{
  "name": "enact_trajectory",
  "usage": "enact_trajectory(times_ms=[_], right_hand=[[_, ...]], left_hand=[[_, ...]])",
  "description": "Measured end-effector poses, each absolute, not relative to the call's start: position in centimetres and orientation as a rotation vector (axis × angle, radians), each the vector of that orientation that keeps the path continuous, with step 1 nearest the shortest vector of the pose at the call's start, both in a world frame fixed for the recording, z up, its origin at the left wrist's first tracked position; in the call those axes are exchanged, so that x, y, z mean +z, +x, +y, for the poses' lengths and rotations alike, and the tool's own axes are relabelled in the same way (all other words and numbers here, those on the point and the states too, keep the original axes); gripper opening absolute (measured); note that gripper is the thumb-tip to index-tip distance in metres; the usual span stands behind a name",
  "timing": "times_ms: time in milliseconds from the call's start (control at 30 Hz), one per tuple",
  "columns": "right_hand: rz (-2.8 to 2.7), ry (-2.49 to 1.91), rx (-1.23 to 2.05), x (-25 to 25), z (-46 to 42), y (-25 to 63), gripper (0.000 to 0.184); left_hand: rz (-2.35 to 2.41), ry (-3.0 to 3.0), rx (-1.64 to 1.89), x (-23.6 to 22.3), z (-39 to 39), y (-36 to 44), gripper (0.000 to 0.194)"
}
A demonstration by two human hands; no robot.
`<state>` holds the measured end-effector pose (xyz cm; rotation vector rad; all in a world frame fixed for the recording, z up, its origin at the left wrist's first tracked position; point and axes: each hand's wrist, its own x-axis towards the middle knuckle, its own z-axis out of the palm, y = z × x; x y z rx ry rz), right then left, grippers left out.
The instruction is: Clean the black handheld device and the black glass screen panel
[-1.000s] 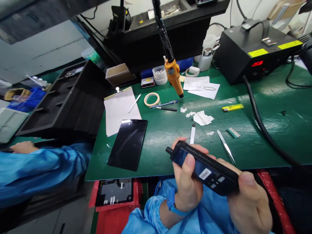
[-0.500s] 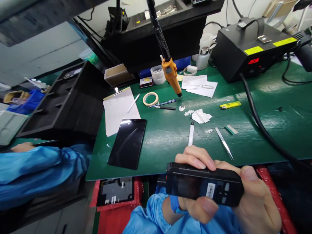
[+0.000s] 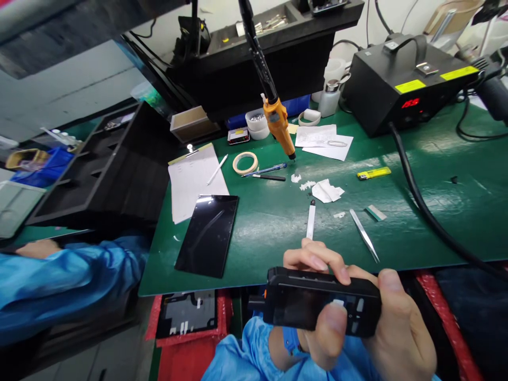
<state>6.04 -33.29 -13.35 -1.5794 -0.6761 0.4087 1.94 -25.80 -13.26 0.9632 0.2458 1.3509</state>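
Both hands grip a black handheld device [image 3: 293, 304] with a dark screen, side buttons and an orange spot at its left end, held tilted before the bench's front edge. My left hand [image 3: 321, 338], a blue band on its wrist, wraps the device from below; its thumb lies over the label by the screen, its fingers over the top edge. My right hand [image 3: 405, 328] closes round the right end, thumb up. Just beyond the fingers lie a white-handled tool [image 3: 311, 219] and metal tweezers [image 3: 364, 235]. A black tablet-like panel [image 3: 208, 235] rests to the left.
An orange electric screwdriver [image 3: 280, 127] hangs over the green bench [image 3: 262, 211]. A black station [image 3: 397, 90] with a red display sends a thick cable [image 3: 420, 190] across the right side. Below is another panel [image 3: 188, 315] on red wrap. A co-worker's blue sleeve [image 3: 71, 275] is at left.
The device and both hands have shifted slightly left. My left thumb has moved up onto the label beside the screen. The view has moved a little; bench items lie as before.
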Motion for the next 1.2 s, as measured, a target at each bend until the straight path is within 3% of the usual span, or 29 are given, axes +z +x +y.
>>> enact_trajectory(times_ms=[133, 233, 333, 467, 700, 800, 933, 1200], right_hand=[[-0.657, -1.533, 0.411, -12.4, -33.3, 6.4, 0.054], [-0.761, -1.520, 0.378, -11.9, -33.8, 7.0, 0.050], [-0.913, -1.513, 0.248, -12.3, -34.4, 7.8, 0.037], [-1.066, -1.517, 0.036, -12.8, -34.8, 8.9, 0.044], [-1.285, -1.499, -0.258, -11.7, -34.8, 11.4, 0.036], [-1.482, -1.408, -0.474, -10.8, -34.8, 12.4, 0.026], [-1.632, -1.481, -0.550, -9.8, -35.5, 12.7, 0.029], [-1.502, -1.397, -0.392, -10.3, -34.4, 12.4, 0.057]], left_hand=[[0.275, 1.002, 1.316, -12.6, -26.0, 1.7, 0.025], [0.249, 1.008, 1.300, -12.4, -25.7, 2.0, 0.028], [0.183, 1.011, 1.379, -12.8, -25.2, 2.8, 0.038], [0.183, 0.956, 1.393, -13.4, -24.6, 3.5, 0.058], [0.234, 0.833, 0.908, -12.9, -24.3, -0.1, 0.100], [0.176, 0.821, 0.864, -12.6, -24.2, -1.1, 0.100], [0.124, 0.832, 0.940, -12.7, -24.6, -0.8, 0.091], [0.031, 0.769, 1.069, -12.5, -25.1, 0.4, 0.070]])
